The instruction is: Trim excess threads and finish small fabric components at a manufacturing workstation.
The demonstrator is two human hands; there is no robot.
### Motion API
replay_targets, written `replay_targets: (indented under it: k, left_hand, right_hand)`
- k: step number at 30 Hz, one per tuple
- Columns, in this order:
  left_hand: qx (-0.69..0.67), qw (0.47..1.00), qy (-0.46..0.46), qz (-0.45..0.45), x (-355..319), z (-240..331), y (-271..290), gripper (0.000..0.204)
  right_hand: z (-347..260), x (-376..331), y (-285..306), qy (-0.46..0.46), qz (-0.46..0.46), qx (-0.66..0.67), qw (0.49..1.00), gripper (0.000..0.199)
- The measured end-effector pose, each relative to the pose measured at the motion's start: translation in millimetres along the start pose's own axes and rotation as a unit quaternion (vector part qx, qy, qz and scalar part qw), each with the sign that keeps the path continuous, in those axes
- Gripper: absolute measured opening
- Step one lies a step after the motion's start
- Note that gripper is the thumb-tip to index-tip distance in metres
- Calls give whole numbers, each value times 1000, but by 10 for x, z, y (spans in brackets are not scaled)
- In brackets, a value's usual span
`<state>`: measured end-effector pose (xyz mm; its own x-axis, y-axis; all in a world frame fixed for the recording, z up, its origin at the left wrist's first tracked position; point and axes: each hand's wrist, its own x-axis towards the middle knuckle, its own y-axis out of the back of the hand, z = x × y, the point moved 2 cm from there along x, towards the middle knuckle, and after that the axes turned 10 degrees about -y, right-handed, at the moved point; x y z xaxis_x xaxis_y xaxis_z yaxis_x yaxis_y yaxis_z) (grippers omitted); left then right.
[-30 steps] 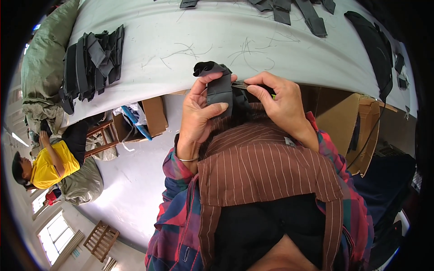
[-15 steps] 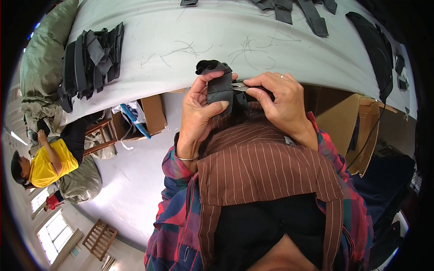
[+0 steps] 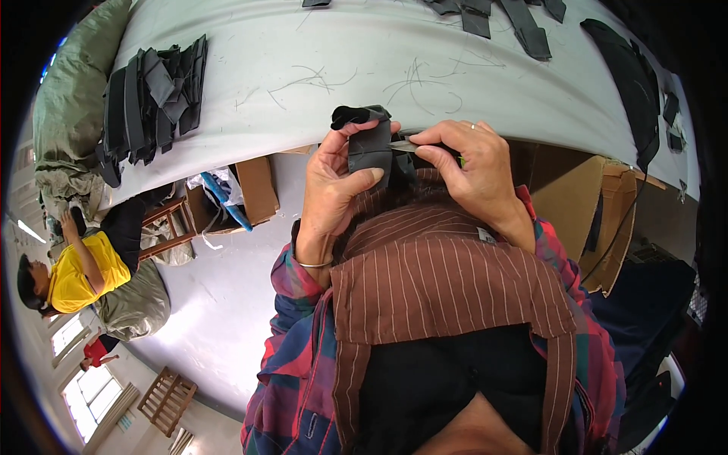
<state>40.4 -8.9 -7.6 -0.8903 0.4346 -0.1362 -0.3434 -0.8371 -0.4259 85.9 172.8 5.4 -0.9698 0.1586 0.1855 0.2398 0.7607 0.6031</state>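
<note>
My left hand (image 3: pixel 334 178) is closed on a dark grey fabric strip (image 3: pixel 370 149), thumb on its face and fingers behind, with the upper end curling over. From the other side my right hand (image 3: pixel 474 167) grips small thread snips (image 3: pixel 402 145). Their silver blades point left and meet the strip's right edge; most of the handle is hidden in my palm. Both hands are just off the near edge of the white-covered table (image 3: pixel 250 68), above my brown striped apron (image 3: pixel 455 280).
A pile of dark strips (image 3: pixel 155 98) lies on the table's left, more strips (image 3: pixel 523 30) at the far side. Loose threads (image 3: pixel 413 80) are scattered mid-table. Cardboard boxes (image 3: pixel 610 220) stand below at right. A person in yellow (image 3: pixel 91 273) is at far left, near stuffed sacks.
The snips and the strip have shifted only slightly; both hands keep their hold. In the left background, a person in red has moved a little.
</note>
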Motion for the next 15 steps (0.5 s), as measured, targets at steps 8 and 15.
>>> replay_targets:
  k: [8, 15]
  left_hand:
    - [11, 1000, -6, -7, -16, -23, 9, 56]
    - [39, 999, -3, -16, -13, -13, -38, 57]
  right_hand:
    - [4, 17, 21, 30, -6, -22, 999, 8]
    - [-39, 15, -46, -96, -65, 183, 976, 16]
